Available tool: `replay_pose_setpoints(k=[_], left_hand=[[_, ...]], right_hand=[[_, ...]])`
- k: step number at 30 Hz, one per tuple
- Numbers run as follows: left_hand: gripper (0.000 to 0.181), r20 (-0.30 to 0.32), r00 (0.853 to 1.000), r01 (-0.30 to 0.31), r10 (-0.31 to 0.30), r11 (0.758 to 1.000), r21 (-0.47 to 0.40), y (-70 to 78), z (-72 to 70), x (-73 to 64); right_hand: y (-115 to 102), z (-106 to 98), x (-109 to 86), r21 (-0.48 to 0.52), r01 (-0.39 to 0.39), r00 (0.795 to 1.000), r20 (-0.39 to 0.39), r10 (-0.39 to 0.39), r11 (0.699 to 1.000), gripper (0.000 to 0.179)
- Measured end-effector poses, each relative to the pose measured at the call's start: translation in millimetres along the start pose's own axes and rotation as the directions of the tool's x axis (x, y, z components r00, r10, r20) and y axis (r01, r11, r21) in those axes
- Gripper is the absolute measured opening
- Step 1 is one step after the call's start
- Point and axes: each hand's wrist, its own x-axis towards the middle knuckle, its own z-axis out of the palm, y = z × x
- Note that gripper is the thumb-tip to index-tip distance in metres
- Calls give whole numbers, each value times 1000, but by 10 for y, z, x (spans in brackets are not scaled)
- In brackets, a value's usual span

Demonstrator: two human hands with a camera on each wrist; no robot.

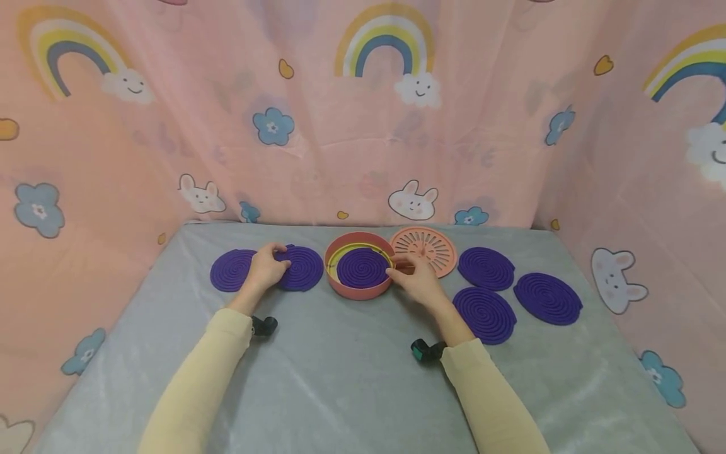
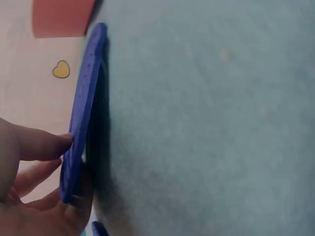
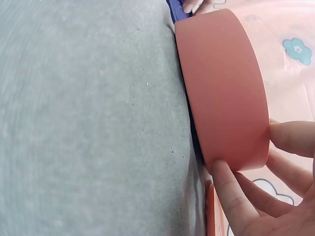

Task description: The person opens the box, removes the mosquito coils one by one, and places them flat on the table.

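Observation:
My left hand (image 1: 268,268) pinches the edge of a purple mosquito coil (image 1: 303,269), thumb on its upper face and fingers beneath. In the left wrist view this coil (image 2: 83,108) is tipped slightly up, with a shadowed gap under it. Another purple coil (image 1: 229,271) lies left of that hand, partly covered by it. My right hand (image 1: 420,280) grips the right side of a round coral mosquito coil holder (image 1: 358,293), its fingers against the outer wall and rim (image 3: 224,93). Inside the holder lie a yellow ring (image 1: 336,255) and a purple coil (image 1: 363,268).
Behind my right hand rests a slotted orange lid (image 1: 433,249). Three more purple coils, one upper left (image 1: 486,268), one lower left (image 1: 484,315) and one far right (image 1: 548,299), lie on the grey cloth (image 1: 340,372). A patterned pink curtain (image 1: 317,170) encloses the table's back and sides.

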Motion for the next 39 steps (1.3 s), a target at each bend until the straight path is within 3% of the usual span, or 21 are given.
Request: replay_pose_setpoints(k=[4,8,19,31,39], left_hand=[[44,4,996,-86,86,989,117,1,0,8],[45,26,989,-148,146,972,180,33,-26,-15],[39,28,963,-271,269,959,88,443,-28,-159],[34,19,919,-395,395,919,9,848,185,-227],[35,76,909,-407,411,912,-57,1037,361,-207]], right_hand=[[-3,-1,-2,-6,0,1000,-2,0,1000,38],[-5,-3,-12,-8,-15,1000,2,15,1000,38],[11,-28,1,-7,-22,1000,0,22,1000,38],[10,-15,13,-5,-3,1000,5,3,1000,39],[-5,1,-6,10,-2,1000,3,2,1000,38]])
